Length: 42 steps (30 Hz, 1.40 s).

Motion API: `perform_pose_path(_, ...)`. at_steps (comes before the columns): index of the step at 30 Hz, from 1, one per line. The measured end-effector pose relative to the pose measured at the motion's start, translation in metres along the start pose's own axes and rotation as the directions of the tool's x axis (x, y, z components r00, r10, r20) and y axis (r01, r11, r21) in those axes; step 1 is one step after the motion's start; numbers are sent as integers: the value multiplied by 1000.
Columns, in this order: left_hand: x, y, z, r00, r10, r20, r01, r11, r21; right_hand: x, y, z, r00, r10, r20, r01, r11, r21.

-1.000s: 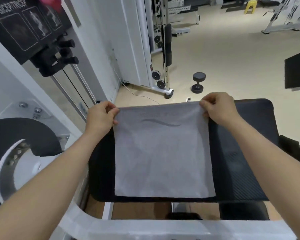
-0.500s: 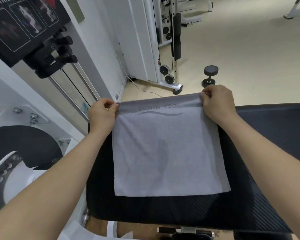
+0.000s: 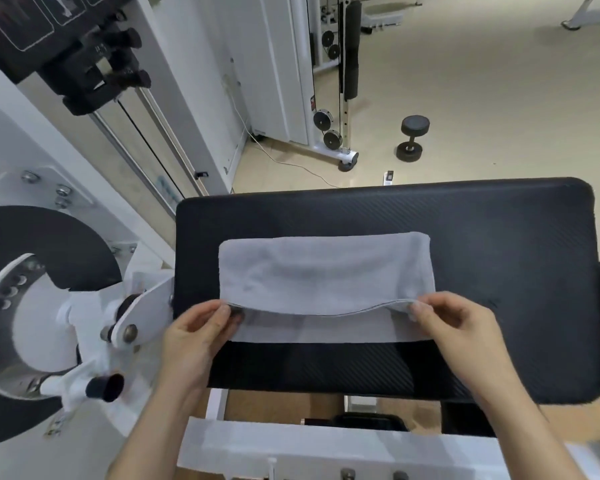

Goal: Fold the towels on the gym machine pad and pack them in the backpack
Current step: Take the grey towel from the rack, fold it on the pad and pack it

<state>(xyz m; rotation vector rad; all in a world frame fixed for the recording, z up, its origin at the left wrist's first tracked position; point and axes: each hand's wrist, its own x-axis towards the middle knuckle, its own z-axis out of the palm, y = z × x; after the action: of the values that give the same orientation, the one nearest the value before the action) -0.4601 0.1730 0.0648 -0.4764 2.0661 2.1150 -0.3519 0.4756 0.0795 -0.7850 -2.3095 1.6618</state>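
Both hands, left (image 3: 196, 336) and right (image 3: 459, 327), pinch the towel's (image 3: 326, 271) folded-over edge, seemingly lifted, above the pad (image 3: 499, 220).

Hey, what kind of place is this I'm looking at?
Almost certainly a gym: a black dumbbell lies on the floor, a white cable machine with pulleys stands behind it, and a gray towel is being folded on a black machine pad.
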Motion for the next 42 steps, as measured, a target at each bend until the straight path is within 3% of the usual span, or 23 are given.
perform_pose_path(5, -5, -9, 4, 994, -108, -1, 106, 976, -191, -1, 13, 13, 980, 157, -125, -134, 974, 181)
perform_pose_path(9, 1, -7, 8, 993, -94, -72, 84, 989, -123, 7, 11, 18, 974, 143, -178, -116, 981, 155)
perform_pose_path(13, 9, -1, 3, 996, -86, -34, 80, 984, -158, 10, 12, 9, 974, 193, -119, -153, 946, 286)
perform_pose_path(16, 5, -2, 2, 997, -76, -20, 70, 979, -190, 7, 15, 6, 982, 173, -75, -146, 951, 273)
perform_pose_path(21, 4, -18, 6, 993, 52, -105, -37, 990, 137, 3, 19, 9, 993, 86, -77, -75, 988, 133)
perform_pose_path(26, 4, -24, 4, 963, 249, -100, -167, 847, 504, 5, 20, 16, 995, 29, -99, -32, 999, -31)
perform_pose_path(32, 0, -29, 2, 962, 257, -92, -156, 794, 587, 7, 19, 19, 994, -7, -105, -3, 995, -97)
perform_pose_path(38, -6, -28, 8, 916, 400, 18, -269, 580, 769, 15, 18, 25, 994, 3, -111, -29, 972, -232)
perform_pose_path(42, -4, -26, 10, 927, 373, 35, -249, 541, 803, 24, 5, 26, 990, 10, -144, -56, 946, -318)
